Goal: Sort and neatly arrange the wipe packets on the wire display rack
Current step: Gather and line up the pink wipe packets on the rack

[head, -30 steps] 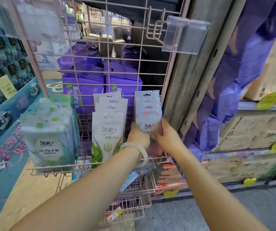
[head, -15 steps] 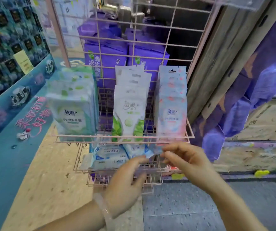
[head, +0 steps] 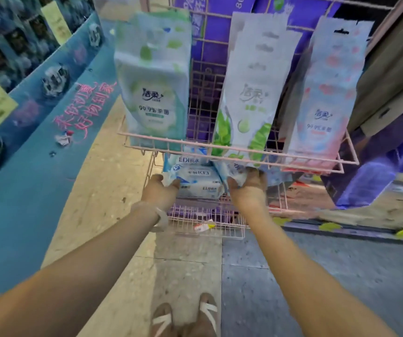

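Observation:
A pink wire rack (head: 239,155) holds three rows of standing wipe packets on its upper shelf: green-and-white packets (head: 153,79) at left, leaf-print packets (head: 251,93) in the middle, pink-flowered packets (head: 326,98) at right. On the shelf below lie blue-and-white wipe packets (head: 196,178). My left hand (head: 160,192) grips the left end of that blue-and-white stack. My right hand (head: 247,184) closes around another blue-and-white packet (head: 234,172) just under the upper shelf's front wire.
Purple boxes (head: 292,10) stand behind the rack. A teal display counter (head: 25,166) runs along the left. Lower wire shelves (head: 207,222) hold a small red-and-yellow item. Stacked cartons and purple bags sit to the right. My sandalled feet (head: 185,317) stand on the floor below.
My view has dropped and come closer to the rack. Both hands left the pink-flowered packets, moved down under the upper shelf and took hold of the blue-and-white packets.

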`<state>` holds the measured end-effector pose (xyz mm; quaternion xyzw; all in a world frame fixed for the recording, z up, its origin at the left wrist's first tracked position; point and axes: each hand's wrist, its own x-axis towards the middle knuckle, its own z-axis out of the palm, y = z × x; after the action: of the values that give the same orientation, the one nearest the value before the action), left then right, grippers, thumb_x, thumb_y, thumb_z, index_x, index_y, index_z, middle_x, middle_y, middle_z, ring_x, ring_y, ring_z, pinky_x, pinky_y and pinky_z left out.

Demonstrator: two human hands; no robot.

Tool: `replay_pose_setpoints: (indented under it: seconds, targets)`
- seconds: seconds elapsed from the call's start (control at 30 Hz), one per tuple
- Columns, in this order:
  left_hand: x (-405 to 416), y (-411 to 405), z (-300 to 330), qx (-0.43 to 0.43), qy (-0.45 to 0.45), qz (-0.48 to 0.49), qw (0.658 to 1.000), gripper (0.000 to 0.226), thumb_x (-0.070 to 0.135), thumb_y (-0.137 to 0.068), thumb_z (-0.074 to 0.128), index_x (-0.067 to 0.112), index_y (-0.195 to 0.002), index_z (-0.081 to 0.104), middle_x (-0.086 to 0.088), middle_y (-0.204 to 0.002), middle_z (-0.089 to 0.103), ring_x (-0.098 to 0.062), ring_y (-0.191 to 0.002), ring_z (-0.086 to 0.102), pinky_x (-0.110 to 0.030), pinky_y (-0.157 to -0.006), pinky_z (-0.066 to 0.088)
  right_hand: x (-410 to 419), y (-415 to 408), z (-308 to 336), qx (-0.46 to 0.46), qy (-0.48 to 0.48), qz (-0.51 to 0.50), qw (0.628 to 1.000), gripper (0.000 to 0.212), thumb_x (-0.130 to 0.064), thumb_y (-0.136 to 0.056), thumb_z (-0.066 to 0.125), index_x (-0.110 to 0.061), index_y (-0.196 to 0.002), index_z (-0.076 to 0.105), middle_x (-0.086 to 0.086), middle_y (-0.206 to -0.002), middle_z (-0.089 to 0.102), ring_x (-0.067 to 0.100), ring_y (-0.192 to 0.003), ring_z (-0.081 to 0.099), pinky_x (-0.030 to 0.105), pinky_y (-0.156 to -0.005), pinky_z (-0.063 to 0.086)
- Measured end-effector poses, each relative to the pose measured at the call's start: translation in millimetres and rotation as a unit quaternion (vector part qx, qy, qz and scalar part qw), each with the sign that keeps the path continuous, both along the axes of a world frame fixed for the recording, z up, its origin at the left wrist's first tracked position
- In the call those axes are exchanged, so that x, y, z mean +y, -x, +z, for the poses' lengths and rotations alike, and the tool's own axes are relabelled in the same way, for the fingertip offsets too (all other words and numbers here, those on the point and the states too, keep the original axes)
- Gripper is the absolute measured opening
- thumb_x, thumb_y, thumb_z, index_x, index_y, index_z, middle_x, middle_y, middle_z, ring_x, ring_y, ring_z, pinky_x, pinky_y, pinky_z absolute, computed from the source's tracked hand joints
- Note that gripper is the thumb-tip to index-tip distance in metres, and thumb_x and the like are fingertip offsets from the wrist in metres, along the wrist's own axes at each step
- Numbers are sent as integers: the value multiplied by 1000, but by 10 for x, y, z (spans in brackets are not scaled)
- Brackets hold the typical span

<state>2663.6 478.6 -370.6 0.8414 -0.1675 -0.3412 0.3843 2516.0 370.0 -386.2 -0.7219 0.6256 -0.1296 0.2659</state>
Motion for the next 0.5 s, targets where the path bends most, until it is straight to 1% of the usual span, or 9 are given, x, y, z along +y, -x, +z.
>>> replay_pose_setpoints:
  seconds: [0.07,0.13,0.2,0.3,0.33,0.37,0.4,0.43,0.5]
  targets:
    - [-73,-50,-64,-5,-30,-15,999,52,40,-88,56,6,-126,44,-15,-121,60,-27,-93,55,-27,-75,38,-190,49,-122,126,15,29,992,69,-52,-86,50,-9,-137,34,14,-145,36,30,-134,30,36,-110,23]
    - [-140,-75,-129,-22,-70,-68,995,58,50,-86,53,8,-125,46,-15,-123,59,-31,-106,56,-30,-86,42,-335,85,-200,127,-29,41,991,77,-59,-80,54,-13,-138,34,10,-147,34,28,-136,27,40,-113,21]
    - [-191,-50,-173,-27,-93,-109,989,56,56,-83,52,14,-120,48,-11,-124,60,-33,-112,54,-36,-96,43,-403,114,-233,82,-59,26,995,87,-60,-70,65,-13,-137,36,8,-146,37,27,-136,30,41,-112,25]
    - [-205,53,-206,-97,-137,-143,975,56,62,-83,44,18,-119,48,-12,-119,61,-36,-110,53,-40,-90,46,-416,149,-249,16,-66,-15,998,90,-50,-60,79,-6,-128,40,12,-133,49,28,-125,44,39,-103,38]
    - [-202,84,-219,-128,-147,-143,970,57,63,-84,42,17,-118,48,-15,-118,60,-37,-111,52,-40,-90,46,-385,169,-251,-17,-78,-18,997,86,-43,-60,81,-4,-125,41,12,-124,53,26,-118,48,36,-96,43]
    - [-200,116,-217,-152,-155,-137,967,57,62,-84,42,16,-117,48,-17,-118,59,-37,-112,50,-40,-91,44,-343,194,-251,-58,-103,-24,993,82,-38,-62,82,-3,-123,41,7,-113,56,23,-107,52,31,-83,47]
    - [-200,143,-205,-167,-159,-131,964,57,61,-85,42,14,-116,49,-19,-119,57,-37,-114,48,-40,-92,41,-297,220,-233,-100,-132,-36,986,79,-36,-63,81,-4,-123,41,0,-102,54,19,-96,51,26,-72,45]
    - [-207,166,-192,-171,-158,-127,964,57,60,-85,43,12,-116,49,-19,-120,57,-37,-115,47,-41,-92,40,-260,240,-217,-138,-150,-49,978,77,-35,-64,81,-6,-124,41,-2,-96,50,17,-89,49,23,-68,41]
    - [-231,195,-170,-147,-138,-117,972,54,55,-86,46,9,-114,49,-17,-120,57,-37,-115,48,-41,-93,42,-229,276,-175,-186,-153,-59,969,74,-32,-66,80,-8,-124,42,-2,-97,46,15,-84,47,24,-70,38]
